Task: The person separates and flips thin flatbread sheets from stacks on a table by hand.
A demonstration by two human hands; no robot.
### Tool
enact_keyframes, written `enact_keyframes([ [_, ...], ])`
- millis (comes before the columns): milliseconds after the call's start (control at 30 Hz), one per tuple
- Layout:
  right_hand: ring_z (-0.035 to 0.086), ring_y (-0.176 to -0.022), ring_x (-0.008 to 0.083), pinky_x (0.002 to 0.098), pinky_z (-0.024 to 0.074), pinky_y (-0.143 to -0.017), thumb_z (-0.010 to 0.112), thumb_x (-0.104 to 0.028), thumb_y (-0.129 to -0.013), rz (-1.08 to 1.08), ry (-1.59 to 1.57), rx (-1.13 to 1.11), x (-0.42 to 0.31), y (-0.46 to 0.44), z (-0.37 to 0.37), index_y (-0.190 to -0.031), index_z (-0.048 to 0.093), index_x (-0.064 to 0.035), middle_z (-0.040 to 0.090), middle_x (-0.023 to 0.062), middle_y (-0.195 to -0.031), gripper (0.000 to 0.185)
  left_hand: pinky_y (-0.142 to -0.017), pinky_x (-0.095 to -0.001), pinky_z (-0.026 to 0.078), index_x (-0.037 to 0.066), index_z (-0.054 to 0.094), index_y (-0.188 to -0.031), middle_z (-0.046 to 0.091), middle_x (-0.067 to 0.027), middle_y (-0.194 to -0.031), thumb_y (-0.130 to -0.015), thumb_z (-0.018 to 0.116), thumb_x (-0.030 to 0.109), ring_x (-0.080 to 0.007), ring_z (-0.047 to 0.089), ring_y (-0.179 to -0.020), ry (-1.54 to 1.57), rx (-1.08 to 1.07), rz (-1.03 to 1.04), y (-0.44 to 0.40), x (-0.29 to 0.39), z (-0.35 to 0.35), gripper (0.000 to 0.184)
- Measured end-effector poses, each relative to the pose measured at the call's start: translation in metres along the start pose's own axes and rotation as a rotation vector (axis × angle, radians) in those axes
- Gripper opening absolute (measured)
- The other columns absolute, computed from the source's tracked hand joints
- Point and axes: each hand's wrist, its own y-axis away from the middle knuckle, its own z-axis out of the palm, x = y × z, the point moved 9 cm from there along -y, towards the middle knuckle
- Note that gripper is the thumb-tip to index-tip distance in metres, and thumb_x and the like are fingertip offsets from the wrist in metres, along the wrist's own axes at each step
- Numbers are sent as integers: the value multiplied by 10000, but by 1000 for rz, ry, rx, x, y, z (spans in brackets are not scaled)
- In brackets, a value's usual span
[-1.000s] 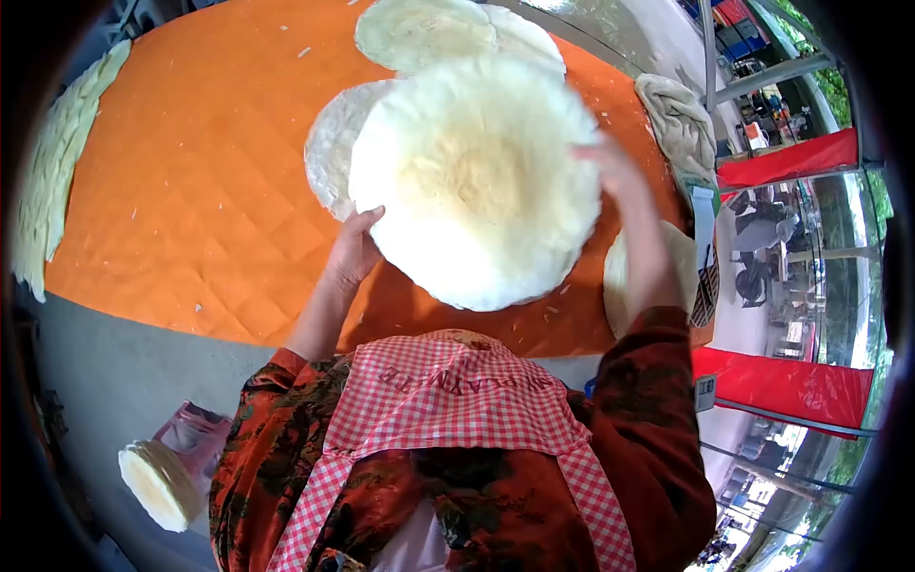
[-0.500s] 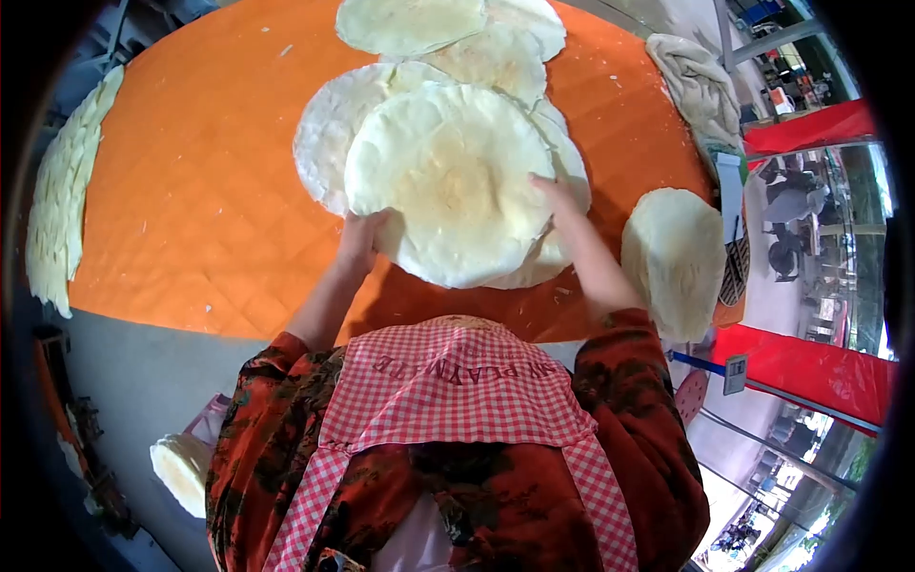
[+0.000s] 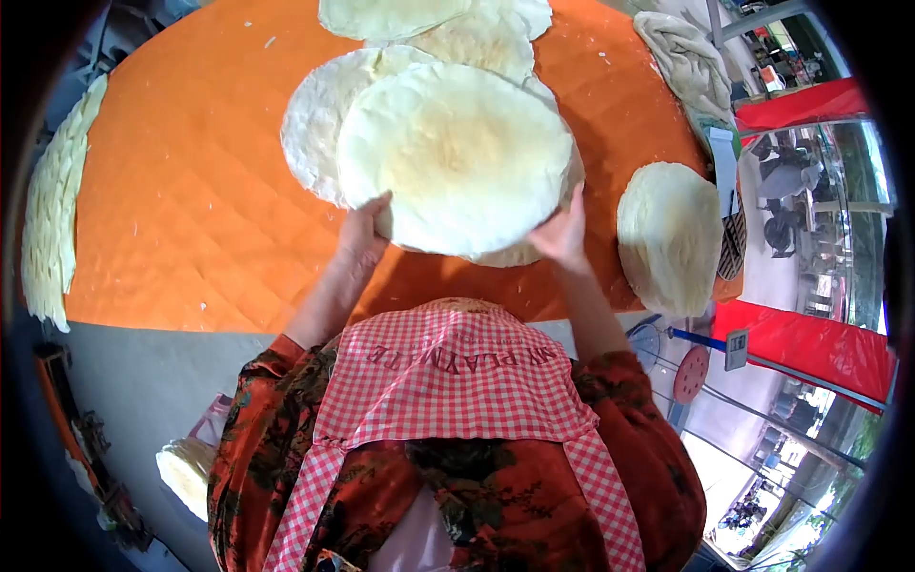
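Note:
A large round flatbread (image 3: pixel 453 157) is held up over other flatbreads on the orange table cover (image 3: pixel 181 191). My left hand (image 3: pixel 365 229) grips its lower left edge, the thumb on top and the fingers hidden beneath. At the lower right edge, my right hand (image 3: pixel 564 234) holds the same bread, thumb raised along the rim. Beneath and to the left lies a paler flatbread (image 3: pixel 310 129), partly covered. More flatbreads (image 3: pixel 391 14) overlap at the far side of the table.
A stack of flatbreads (image 3: pixel 670 238) stands at the right edge, near a crumpled cloth (image 3: pixel 681 62). Long strips of bread or dough (image 3: pixel 55 210) lie along the left edge. Another bread stack (image 3: pixel 186 474) is low at the left. Red panels (image 3: pixel 810 348) hang at the right.
The held flatbread has tilted and settled lower over the pile. My right hand has moved from its right side to its lower right edge. My left hand keeps its hold.

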Motion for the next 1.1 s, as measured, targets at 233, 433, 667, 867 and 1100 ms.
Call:
enact_keyframes([
  [233, 565, -1105, 283, 419, 458, -956, 577, -150, -897, -137, 281, 371, 18, -9, -99, -1292, 467, 6, 575, 132, -1222, 439, -845, -327, 480, 3, 484, -1199, 565, -136, -1153, -901, 586, 160, -218, 570, -994, -269, -46, -241, 19, -63, -14, 352],
  [433, 580, -1078, 278, 426, 478, -935, 568, -157, -902, -86, 422, 328, -13, 1, -92, -1272, 478, 17, 577, 133, -1204, 418, -853, -369, 470, 7, 501, -1202, 615, -116, -1086, -877, 584, 283, -238, 589, -980, -68, -72, 104, 8, 8, -9, 435],
  [667, 560, -1093, 277, 440, 469, -925, 628, -189, -884, -256, 544, 350, -7, -25, -109, -1264, 490, -9, 581, 122, -1183, 443, -755, -359, 489, -44, 556, -1100, 623, -146, -1001, -852, 604, 179, -256, 606, -902, -371, -17, 56, -36, 3, -13, 337],
  [867, 577, -1056, 266, 402, 490, -885, 587, -38, -806, -234, 703, 177, -29, 9, -46, -1273, 466, 1, 588, 138, -1150, 483, -828, -405, 529, -108, 516, -1151, 615, -186, -1036, -838, 600, 48, -295, 629, -906, -239, -65, -26, -42, 3, -15, 360],
  [1100, 594, -1056, 248, 400, 486, -919, 552, 37, -732, -347, 701, 185, -22, 23, -87, -1285, 475, 9, 604, 120, -1154, 559, -1008, -406, 423, -89, 442, -1311, 502, -198, -1326, -904, 475, 191, -294, 509, -1198, -284, -518, -179, 2, -9, 32, 495],
])
